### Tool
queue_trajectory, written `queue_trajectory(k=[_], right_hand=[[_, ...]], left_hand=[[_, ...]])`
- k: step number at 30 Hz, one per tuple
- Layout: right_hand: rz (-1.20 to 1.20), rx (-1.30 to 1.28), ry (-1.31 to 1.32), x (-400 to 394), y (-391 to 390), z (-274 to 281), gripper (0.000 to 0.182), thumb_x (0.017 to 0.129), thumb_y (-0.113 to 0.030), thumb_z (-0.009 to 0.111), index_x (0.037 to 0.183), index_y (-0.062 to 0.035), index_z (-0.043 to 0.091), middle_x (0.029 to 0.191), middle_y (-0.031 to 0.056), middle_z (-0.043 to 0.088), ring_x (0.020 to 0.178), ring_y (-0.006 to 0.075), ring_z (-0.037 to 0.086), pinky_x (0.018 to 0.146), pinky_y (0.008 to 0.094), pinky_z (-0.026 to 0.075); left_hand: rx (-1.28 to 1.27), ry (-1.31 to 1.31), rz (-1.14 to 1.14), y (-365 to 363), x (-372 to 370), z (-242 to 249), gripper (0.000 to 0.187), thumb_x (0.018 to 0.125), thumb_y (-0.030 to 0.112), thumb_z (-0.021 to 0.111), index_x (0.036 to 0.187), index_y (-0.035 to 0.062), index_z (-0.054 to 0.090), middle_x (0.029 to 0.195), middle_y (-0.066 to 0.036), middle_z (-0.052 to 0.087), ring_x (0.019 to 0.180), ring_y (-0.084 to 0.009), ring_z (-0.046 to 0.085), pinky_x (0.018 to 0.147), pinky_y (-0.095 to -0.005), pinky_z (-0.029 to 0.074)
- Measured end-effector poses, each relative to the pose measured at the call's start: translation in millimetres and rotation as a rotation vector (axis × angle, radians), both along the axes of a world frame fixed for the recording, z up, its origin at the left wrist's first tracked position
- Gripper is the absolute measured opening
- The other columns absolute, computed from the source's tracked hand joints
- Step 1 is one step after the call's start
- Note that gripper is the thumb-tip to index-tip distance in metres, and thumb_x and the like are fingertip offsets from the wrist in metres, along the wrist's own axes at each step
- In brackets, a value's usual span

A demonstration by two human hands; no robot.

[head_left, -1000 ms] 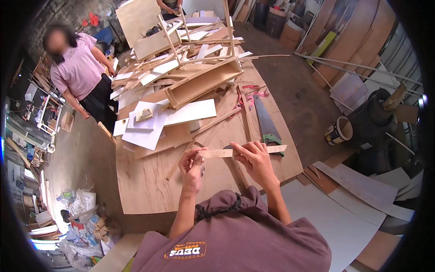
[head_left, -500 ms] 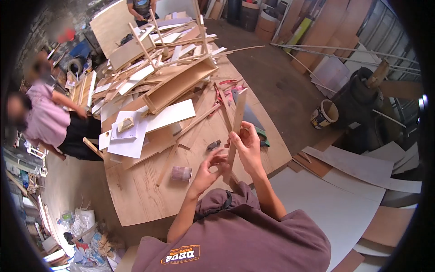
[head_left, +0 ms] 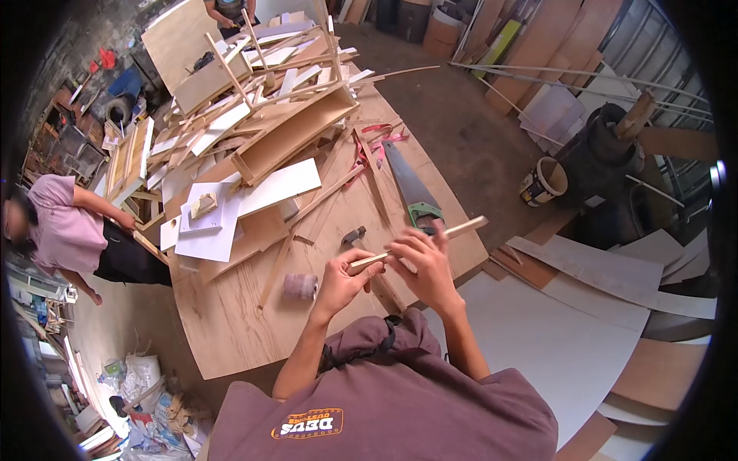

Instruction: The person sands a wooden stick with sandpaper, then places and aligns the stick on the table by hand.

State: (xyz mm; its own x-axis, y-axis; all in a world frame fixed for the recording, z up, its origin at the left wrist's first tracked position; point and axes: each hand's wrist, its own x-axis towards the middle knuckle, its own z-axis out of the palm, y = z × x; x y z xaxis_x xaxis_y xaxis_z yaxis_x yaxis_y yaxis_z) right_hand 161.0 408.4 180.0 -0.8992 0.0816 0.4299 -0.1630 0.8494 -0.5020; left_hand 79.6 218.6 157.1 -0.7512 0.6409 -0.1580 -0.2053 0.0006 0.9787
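Note:
A thin wooden strip [head_left: 466, 227] is held in front of my chest, over the near edge of the table, slanting up to the right. My left hand [head_left: 342, 283] pinches its left end between thumb and fingers. Around its middle is my right hand [head_left: 425, 266], fingers over the strip and slightly blurred, partly covering it. Just beyond my hands lie a hammer [head_left: 354, 235], its handle partly hidden, and a handsaw [head_left: 410, 181] with a green handle. A longer wooden batten [head_left: 374, 178] rests on the tabletop, running beneath my hands. Left of my left hand is a purplish cylindrical container [head_left: 300, 286].
A large heap of offcuts and an open wooden box [head_left: 296, 134] cover the table's [head_left: 223, 330] far part. A person [head_left: 61, 223] in pink stands at the left; another [head_left: 229, 11] is at the far end. A bucket [head_left: 543, 183] and loose panels [head_left: 600, 273] lie to the right.
The strip has turned from upright to nearly level. My left hand has gone from loose fingers to pinching its end, while my right hand has shifted its hold. The person in pink has turned.

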Motion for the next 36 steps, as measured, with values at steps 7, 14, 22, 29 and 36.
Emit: queue_trajectory(k=[7, 14, 22, 29, 36], right_hand=[[-0.017, -0.251, 0.037, 6, 10, -13, 0.017, 0.089, -0.012, 0.076, 0.103, -0.005, 0.072, 0.088, 0.0056, 0.067, 0.085, 0.024, 0.058, 0.082, 0.038, 0.043], [0.036, -0.431, -0.014, 1, 8, -14, 0.021, 0.089, -0.013, 0.076, 0.109, -0.0047, 0.071, 0.086, 0.0049, 0.064, 0.08, 0.0223, 0.053, 0.077, 0.0348, 0.043], [0.087, -0.408, -0.066, 3, -2, -19, 0.031, 0.091, -0.014, 0.076, 0.121, -0.0071, 0.073, 0.084, 0.0081, 0.061, 0.072, 0.0196, 0.057, 0.063, 0.0319, 0.048], [0.016, -0.148, -0.13, 2, 0, -20, 0.03, 0.09, -0.02, 0.076, 0.119, -0.0123, 0.075, 0.079, 0.0093, 0.064, 0.071, 0.023, 0.062, 0.064, 0.0354, 0.049], [-0.131, 0.073, 0.357, 6, -20, -9, 0.026, 0.084, -0.013, 0.079, 0.109, -0.0083, 0.074, 0.092, 0.0073, 0.07, 0.08, 0.0263, 0.065, 0.073, 0.0381, 0.05]], left_hand=[[-0.134, 0.441, 0.117, -11, 0, 19, 0.031, 0.092, 0.008, 0.077, 0.121, 0.0047, 0.07, 0.095, -0.004, 0.077, 0.081, -0.0066, 0.067, 0.075, -0.027, 0.053], [-0.073, 0.411, 0.21, -8, 2, 27, 0.029, 0.089, 0.008, 0.08, 0.118, 0.0086, 0.075, 0.1, -0.003, 0.079, 0.081, -0.0087, 0.069, 0.075, -0.0276, 0.049], [0.001, 0.603, 0.328, -5, -7, 11, 0.019, 0.092, 0.013, 0.078, 0.109, 0.0064, 0.074, 0.114, -0.011, 0.076, 0.099, -0.0123, 0.068, 0.088, -0.0269, 0.052], [0.08, 0.075, 0.375, 7, 4, -6, 0.026, 0.099, 0.02, 0.071, 0.111, -0.0035, 0.07, 0.115, -0.014, 0.075, 0.103, -0.0125, 0.069, 0.094, -0.0268, 0.053], [0.088, 0.079, 0.56, 2, -13, -41, 0.025, 0.103, 0.021, 0.066, 0.112, -0.002, 0.07, 0.112, -0.011, 0.076, 0.095, -0.0107, 0.068, 0.09, -0.0273, 0.053]])
